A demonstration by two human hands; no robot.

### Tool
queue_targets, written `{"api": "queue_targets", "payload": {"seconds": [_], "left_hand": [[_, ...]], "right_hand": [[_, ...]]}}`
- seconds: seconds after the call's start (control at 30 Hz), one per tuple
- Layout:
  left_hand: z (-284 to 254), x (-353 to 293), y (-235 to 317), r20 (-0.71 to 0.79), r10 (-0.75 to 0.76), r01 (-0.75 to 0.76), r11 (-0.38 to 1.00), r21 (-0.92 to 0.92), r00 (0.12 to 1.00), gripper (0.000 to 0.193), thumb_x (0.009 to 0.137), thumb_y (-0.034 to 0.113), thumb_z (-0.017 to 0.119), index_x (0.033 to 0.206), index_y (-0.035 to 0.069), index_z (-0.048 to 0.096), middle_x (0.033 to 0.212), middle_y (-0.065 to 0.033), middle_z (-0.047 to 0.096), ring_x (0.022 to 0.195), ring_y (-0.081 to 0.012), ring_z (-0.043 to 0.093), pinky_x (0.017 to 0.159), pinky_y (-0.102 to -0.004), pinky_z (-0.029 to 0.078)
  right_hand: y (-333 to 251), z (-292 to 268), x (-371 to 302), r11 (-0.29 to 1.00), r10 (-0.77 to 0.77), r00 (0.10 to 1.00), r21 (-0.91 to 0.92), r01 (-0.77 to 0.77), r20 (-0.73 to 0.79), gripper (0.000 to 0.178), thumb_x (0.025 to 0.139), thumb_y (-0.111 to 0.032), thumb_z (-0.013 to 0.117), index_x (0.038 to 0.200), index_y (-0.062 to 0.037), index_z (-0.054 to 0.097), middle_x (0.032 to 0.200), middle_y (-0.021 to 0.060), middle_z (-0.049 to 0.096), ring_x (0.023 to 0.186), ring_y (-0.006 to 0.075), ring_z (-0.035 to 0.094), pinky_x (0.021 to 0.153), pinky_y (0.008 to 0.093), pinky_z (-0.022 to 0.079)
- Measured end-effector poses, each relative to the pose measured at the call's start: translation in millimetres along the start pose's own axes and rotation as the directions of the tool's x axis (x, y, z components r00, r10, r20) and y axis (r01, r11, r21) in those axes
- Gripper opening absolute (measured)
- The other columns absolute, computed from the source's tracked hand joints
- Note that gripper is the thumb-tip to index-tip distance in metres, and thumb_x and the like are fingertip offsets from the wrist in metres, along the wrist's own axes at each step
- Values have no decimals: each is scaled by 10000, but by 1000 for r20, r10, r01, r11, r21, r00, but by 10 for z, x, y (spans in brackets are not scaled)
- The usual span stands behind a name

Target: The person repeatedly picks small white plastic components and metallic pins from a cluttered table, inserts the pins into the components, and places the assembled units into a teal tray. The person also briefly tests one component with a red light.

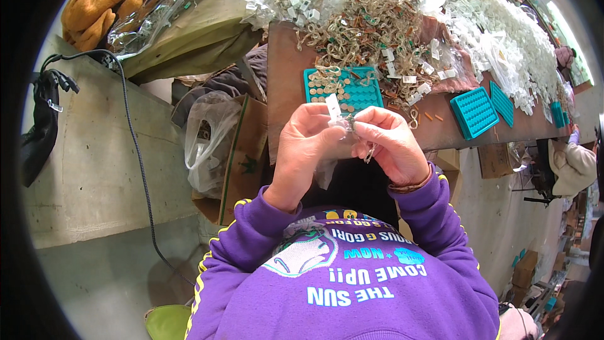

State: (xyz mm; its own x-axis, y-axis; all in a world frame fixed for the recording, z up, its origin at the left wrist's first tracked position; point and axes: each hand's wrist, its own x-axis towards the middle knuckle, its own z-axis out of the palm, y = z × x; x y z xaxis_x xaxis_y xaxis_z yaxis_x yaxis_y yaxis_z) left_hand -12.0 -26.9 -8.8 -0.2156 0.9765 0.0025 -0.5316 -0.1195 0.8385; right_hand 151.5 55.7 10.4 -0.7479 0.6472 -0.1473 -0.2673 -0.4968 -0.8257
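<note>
Both hands meet in front of my chest, at the table's near edge. My left hand (304,143) pinches a small white tag (333,107) with a bit of clear plastic by it. Opposite it, my right hand (393,146) grips a small corded trinket (370,152) between thumb and fingers; its exact kind is too small to tell. Just beyond the fingers lies a teal compartment tray (362,97) with several round beige pieces in its cells. Behind it rises a large heap of beige, green and brown corded trinkets (362,31), some with white tags.
Clear bags of white tags (305,3) lie at the back. A broad pile of small clear packets (503,38) covers the table's right, beside more teal trays (473,113). A cardboard box (242,157) with a plastic bag stands left. Another person (574,160) is far right.
</note>
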Motion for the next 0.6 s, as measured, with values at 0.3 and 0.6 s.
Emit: {"api": "queue_targets", "payload": {"seconds": [0.3,0.6], "left_hand": [[28,4,28,-21,-2,2,1000,14,1000,165,890,35,686,1003,37,565,881,-47,662,754,-90,604,698,-224,485],[-81,-39,189,236,-152,111,978,178,960,186,840,-8,723,950,14,574,871,-64,667,805,-110,647,719,-237,528]], "right_hand": [[16,123,-16,980,-61,994,-197,42,-92,167,900,-107,681,995,30,664,861,52,692,709,78,614,651,210,494],[-61,-43,-10,971,37,988,-238,0,151,112,820,-46,734,844,-4,633,852,31,658,782,93,618,722,231,497]]}}
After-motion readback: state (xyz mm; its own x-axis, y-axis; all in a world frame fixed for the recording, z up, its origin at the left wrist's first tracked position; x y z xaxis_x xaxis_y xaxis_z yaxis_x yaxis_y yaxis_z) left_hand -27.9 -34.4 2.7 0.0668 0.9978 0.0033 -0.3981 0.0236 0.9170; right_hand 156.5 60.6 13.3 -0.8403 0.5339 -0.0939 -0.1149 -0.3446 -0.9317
